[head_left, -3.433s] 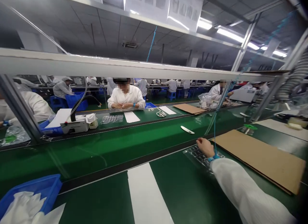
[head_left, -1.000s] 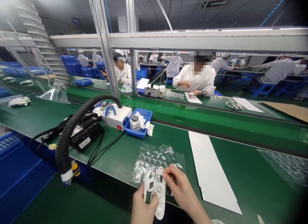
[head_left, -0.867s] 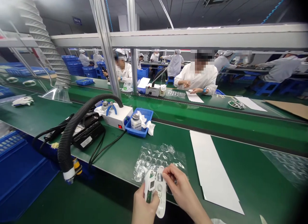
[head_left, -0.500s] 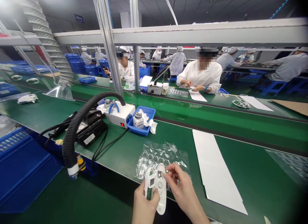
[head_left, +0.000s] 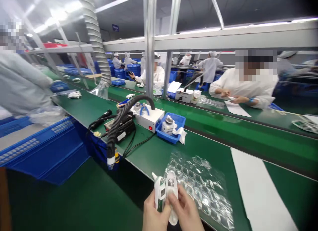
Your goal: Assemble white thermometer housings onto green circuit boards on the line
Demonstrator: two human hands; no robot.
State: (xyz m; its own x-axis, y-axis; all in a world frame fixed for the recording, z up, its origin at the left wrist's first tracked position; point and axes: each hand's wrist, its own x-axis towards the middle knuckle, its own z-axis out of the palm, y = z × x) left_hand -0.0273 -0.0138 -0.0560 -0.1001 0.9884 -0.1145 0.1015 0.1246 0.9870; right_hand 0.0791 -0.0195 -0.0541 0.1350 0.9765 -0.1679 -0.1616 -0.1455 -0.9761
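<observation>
Two white plastic shells of a hand-held device [head_left: 166, 194] stand upright side by side at the bottom centre. My left hand [head_left: 154, 216] is closed round their lower part. My right hand [head_left: 187, 211] presses its fingers against the right shell, the one with round openings. The left shell shows a green circuit board inside. Just beyond the hands, a clear plastic blister tray [head_left: 201, 184] with many small pockets lies on the green table [head_left: 149, 155].
A blue bin [head_left: 172, 126] with a bottle and cloth, a white box with a red switch [head_left: 149, 116] and a black corrugated hose [head_left: 119, 121] sit to the left. A white sheet [head_left: 258, 188] lies right. Co-workers in white sit across the conveyor; one stands at far left.
My view has swung left, so the bench items sit further right. Both hands stay on the white shells, and the right fingers have closed in onto the right shell.
</observation>
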